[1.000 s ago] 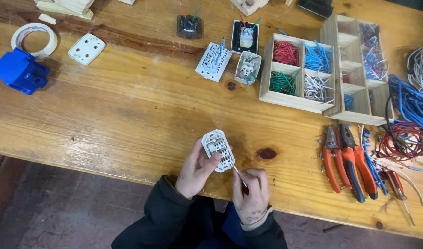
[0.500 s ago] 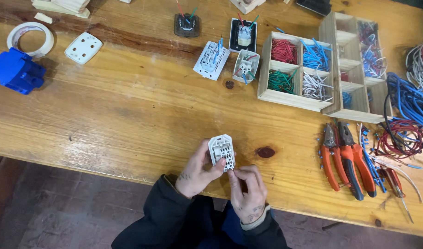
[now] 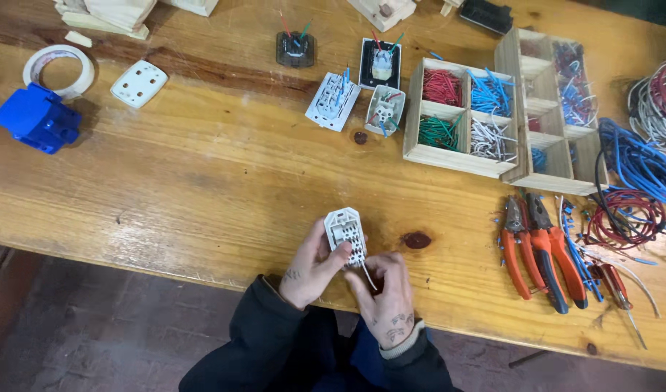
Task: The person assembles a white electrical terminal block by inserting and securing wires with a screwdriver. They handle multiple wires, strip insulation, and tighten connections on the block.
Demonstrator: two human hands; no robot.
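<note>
At the near edge of the wooden bench (image 3: 166, 189), our left hand (image 3: 311, 265) gripped a white socket insert (image 3: 346, 234), its back turned up, while our right hand (image 3: 385, 297) pinched a short white wire (image 3: 367, 274) against its lower end. We judged the wiring barely begun: no wire showed seated in it. Farther back lay three wired socket units (image 3: 362, 91), seemingly finished. A wooden tray of cut wires (image 3: 463, 109) and orange-handled pliers (image 3: 540, 250) waited to the right.
</note>
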